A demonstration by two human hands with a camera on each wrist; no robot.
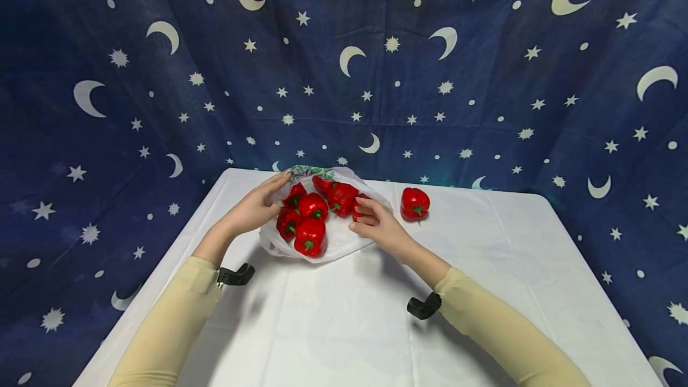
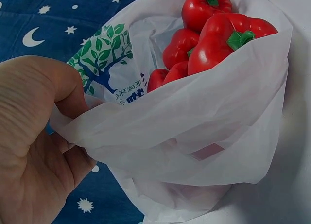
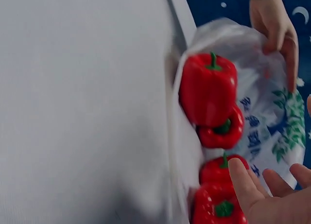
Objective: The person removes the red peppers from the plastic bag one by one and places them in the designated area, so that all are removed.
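Observation:
A white plastic bag (image 1: 344, 237) with a green-and-blue tree print lies on the table, its mouth spread toward me. Several red bell peppers (image 1: 310, 237) with green stems sit inside it. My left hand (image 1: 257, 208) pinches the bag's rim at the left, thumb and fingers on the plastic in the left wrist view. Over the bag's right side is my right hand (image 1: 384, 229), its fingers spread and loosely extended near a red bell pepper (image 1: 359, 208) partly hidden behind them. In the right wrist view, those fingers (image 3: 243, 185) overlap the nearest peppers.
One more red bell pepper (image 1: 415, 203) stands on the white-covered table (image 1: 344, 327), just right of the bag. A dark blue curtain (image 1: 322, 46) with moons and stars hangs behind the table and along both sides.

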